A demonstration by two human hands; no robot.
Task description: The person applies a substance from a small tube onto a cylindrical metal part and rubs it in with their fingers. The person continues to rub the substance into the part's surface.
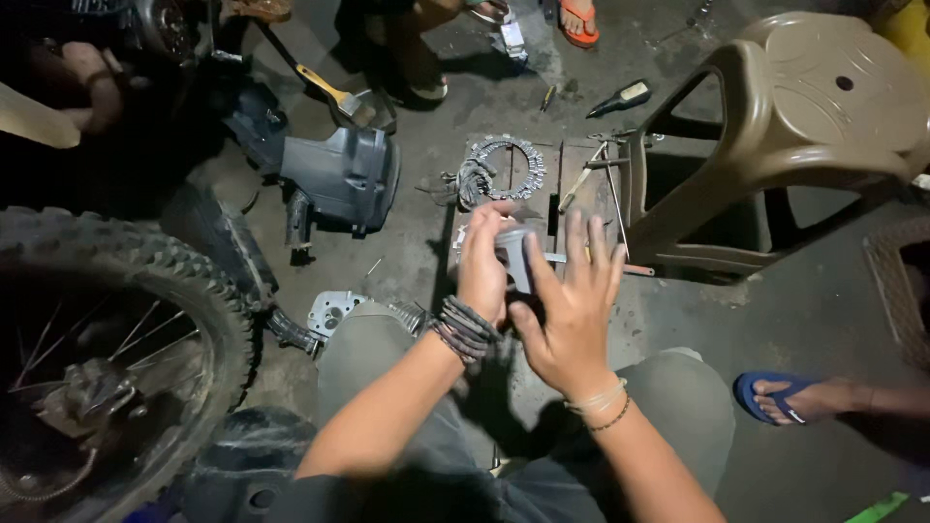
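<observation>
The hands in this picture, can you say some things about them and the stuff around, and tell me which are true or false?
1. The left hand holds a small grey metal cylinder. True.
2. The right hand is closed in a fist. False: its fingers are spread open.
3. A knobbly wheel is on the left. True.
4. The plastic stool is bright red. False: it is tan brown.
5. A ring-shaped metal plate lies on the floor. True.

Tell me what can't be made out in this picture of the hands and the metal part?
- Grey metal part, head view: mostly covered by the left hand and right hand; motion blur hides its shape.
- Knobby wheel: cut off by the left and bottom edges.
- Small tools on the wooden board: too thin and dim to identify.
- Foot in a blue sandal: the person is out of frame.
</observation>
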